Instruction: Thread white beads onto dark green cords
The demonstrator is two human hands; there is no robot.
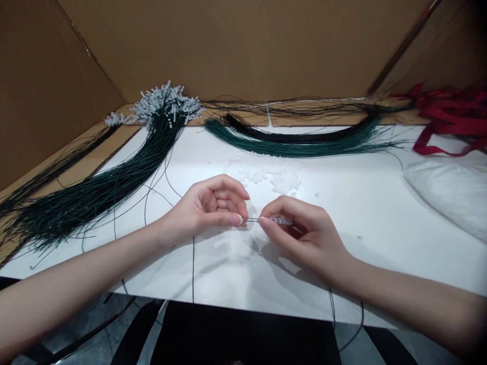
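Thumb and fingertips of my left hand pinch a thin dark wire over the middle of the white board. Just to the right, my right hand pinches the same wire close to a short row of small white beads. Part of that beaded length is hidden inside my right hand's curled fingers. A short stretch of wire shows between the two pinches. Beyond my hands, a scatter of loose white beads lies on the board.
At left lies a thick bundle of dark green wires with white beaded tips. Green wires and black wires curve along the back. Red ribbon and a clear plastic bag are at right. Cardboard walls enclose the white board.
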